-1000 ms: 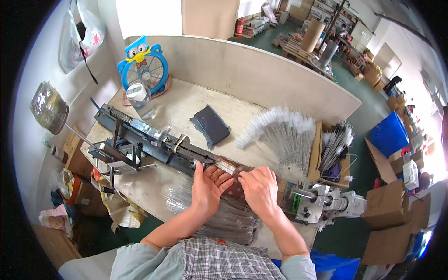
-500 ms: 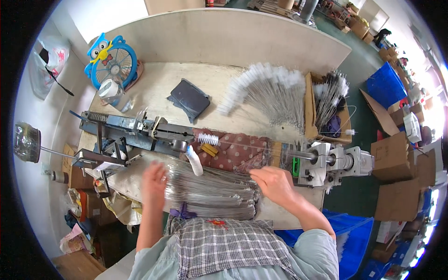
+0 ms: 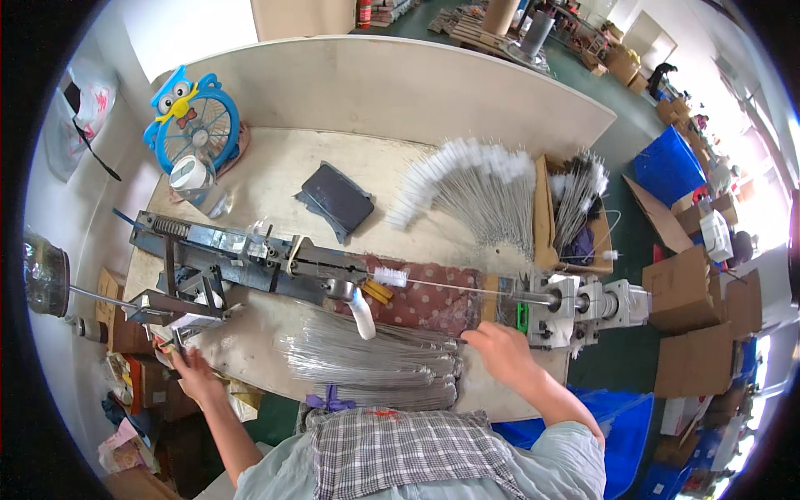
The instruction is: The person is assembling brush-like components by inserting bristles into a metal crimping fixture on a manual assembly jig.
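Note:
At the lower left, my left hand (image 3: 198,377) closes its fingers around the lower end of a dark metal lever (image 3: 177,338) on the machine's frame. My right hand (image 3: 502,350) is held in a pinch beside the right end of a bundle of thin metal wires (image 3: 371,354); whatever is between its fingertips is too small to make out. Above the wires, a white-bristled brush (image 3: 390,277) is at the clamp end of the long machine (image 3: 308,258). The brush's twisted wire stem runs right to the metal spindle (image 3: 542,297).
A dotted brown cloth (image 3: 433,298) lies under the stem, with a yellow piece (image 3: 377,291) on it. A white-wrapped handle (image 3: 362,315) juts toward me. Fanned white-tipped brushes (image 3: 475,187) and a cardboard box (image 3: 546,217) stand at the back right. A blue owl-shaped fan (image 3: 198,125) is far left.
My left hand has gone down and left from beside the wires to the lever. My right hand stays near the wire ends, still pinched. The whole view has shifted slightly.

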Available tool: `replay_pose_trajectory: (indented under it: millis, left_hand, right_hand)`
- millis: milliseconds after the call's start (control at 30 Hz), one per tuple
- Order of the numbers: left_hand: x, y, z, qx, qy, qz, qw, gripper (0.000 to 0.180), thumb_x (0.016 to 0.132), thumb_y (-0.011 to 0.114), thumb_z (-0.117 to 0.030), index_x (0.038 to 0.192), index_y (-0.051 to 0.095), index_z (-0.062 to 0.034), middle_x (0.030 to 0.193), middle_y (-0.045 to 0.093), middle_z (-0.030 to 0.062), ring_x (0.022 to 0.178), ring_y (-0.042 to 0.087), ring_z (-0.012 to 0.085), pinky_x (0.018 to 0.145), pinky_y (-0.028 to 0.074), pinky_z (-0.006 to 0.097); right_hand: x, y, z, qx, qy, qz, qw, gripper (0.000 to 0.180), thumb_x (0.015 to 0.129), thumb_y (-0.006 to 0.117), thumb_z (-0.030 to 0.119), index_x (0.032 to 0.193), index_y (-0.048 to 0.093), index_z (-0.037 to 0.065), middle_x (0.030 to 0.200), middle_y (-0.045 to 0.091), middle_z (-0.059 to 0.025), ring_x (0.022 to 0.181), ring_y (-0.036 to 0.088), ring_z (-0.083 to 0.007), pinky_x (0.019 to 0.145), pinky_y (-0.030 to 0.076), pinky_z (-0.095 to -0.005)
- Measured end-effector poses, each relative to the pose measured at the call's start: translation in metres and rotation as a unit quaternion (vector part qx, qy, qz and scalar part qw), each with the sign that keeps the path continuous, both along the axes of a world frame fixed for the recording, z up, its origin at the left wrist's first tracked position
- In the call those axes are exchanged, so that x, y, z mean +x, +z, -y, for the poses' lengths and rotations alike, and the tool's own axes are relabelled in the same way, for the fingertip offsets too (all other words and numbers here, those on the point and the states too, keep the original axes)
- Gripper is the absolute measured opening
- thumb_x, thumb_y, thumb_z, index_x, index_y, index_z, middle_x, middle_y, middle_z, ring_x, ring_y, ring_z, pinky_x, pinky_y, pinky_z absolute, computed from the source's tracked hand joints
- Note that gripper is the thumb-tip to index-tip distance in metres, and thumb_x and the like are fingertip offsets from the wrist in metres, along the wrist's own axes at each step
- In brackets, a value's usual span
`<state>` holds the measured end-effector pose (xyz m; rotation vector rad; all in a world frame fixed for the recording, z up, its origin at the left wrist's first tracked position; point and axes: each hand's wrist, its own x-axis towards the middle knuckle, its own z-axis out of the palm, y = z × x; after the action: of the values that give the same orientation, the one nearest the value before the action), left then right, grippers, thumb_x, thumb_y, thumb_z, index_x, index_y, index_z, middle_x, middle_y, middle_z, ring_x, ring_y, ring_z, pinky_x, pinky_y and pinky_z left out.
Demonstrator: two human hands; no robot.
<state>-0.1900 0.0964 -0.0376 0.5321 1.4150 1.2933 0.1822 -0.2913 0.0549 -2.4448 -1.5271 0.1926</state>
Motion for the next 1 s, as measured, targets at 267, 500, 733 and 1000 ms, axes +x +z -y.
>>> replay_pose_trajectory:
  millis: [267, 500, 733, 1000]
  left_hand:
    - [0.154, 0.029, 0.115, -0.141, -0.309, 0.206, 0.918, 0.03, 0.09, 0.052, -0.026, 0.111, 0.053, -0.004, 0.105, 0.061, 0.0088, 0.098, 0.06, 0.0216, 0.087, 0.049, 0.036]
    - [0.246, 0.079, 0.189, -0.019, -0.464, 0.0, 0.886, 0.022, 0.085, 0.058, -0.016, 0.102, 0.054, -0.0028, 0.086, 0.06, 0.0071, 0.079, 0.058, 0.0193, 0.075, 0.048, 0.033]
    - [0.217, 0.156, 0.137, -0.308, -0.497, 0.42, 0.694, 0.036, 0.092, 0.047, -0.043, 0.09, 0.06, -0.0088, 0.06, 0.053, 0.0005, 0.04, 0.043, 0.0129, 0.054, 0.041, 0.031]
    - [0.189, 0.12, 0.154, -0.182, -0.613, 0.221, 0.736, 0.035, 0.096, 0.042, -0.033, 0.09, 0.058, -0.0027, 0.062, 0.058, 0.0082, 0.045, 0.05, 0.0163, 0.057, 0.048, 0.031]
  right_hand:
    - [-0.005, -0.002, -0.008, -0.028, -0.017, -0.051, 0.998, 0.024, 0.078, 0.052, 0.004, 0.099, 0.061, 0.009, 0.084, 0.057, -0.0084, 0.076, 0.063, -0.0283, 0.064, 0.051, -0.0394]
    - [-0.012, -0.005, -0.004, -0.012, -0.029, -0.094, 0.995, 0.025, 0.077, 0.056, 0.003, 0.101, 0.061, 0.005, 0.089, 0.059, -0.0124, 0.077, 0.062, -0.0325, 0.066, 0.051, -0.0424]
    - [-0.007, 0.011, -0.02, -0.039, -0.013, -0.013, 0.999, 0.023, 0.073, 0.054, 0.002, 0.096, 0.056, 0.004, 0.087, 0.054, -0.0132, 0.079, 0.06, -0.0309, 0.063, 0.051, -0.0412]
    - [0.049, 0.096, 0.007, 0.113, -0.093, 0.205, 0.968, 0.018, 0.072, 0.058, 0.0, 0.089, 0.06, 0.006, 0.078, 0.056, -0.0089, 0.074, 0.058, -0.0259, 0.061, 0.049, -0.0364]
